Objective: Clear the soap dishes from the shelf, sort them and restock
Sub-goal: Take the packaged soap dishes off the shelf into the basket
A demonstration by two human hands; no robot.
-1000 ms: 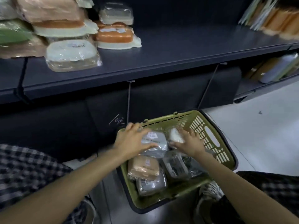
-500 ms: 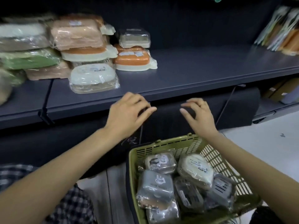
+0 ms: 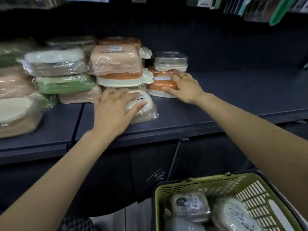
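Wrapped soap dishes stand stacked on the dark shelf [image 3: 233, 104]. My left hand [image 3: 113, 112] lies over a white oval soap dish [image 3: 143, 104] at the shelf's front, fingers spread across its top and thumb along its near side. My right hand [image 3: 183, 88] is laid on an orange soap dish [image 3: 160, 85] with a cream base, thumb at its front edge and fingers on its top. A clear-lidded dish [image 3: 170, 61] sits on that orange one. A peach dish [image 3: 115, 60] tops the stack between my hands.
A green basket [image 3: 196, 184] on the floor at lower right holds several wrapped soap dishes. More green, peach and cream dishes [image 3: 63, 82] pile up on the shelf's left. Packaged goods hang at the top right [image 3: 280, 10]. The shelf right of my hand is bare.
Both hands rose from the basket, empty, and reached onto the shelf. They now rest on the white and orange dishes. The view tilted up toward the shelf.
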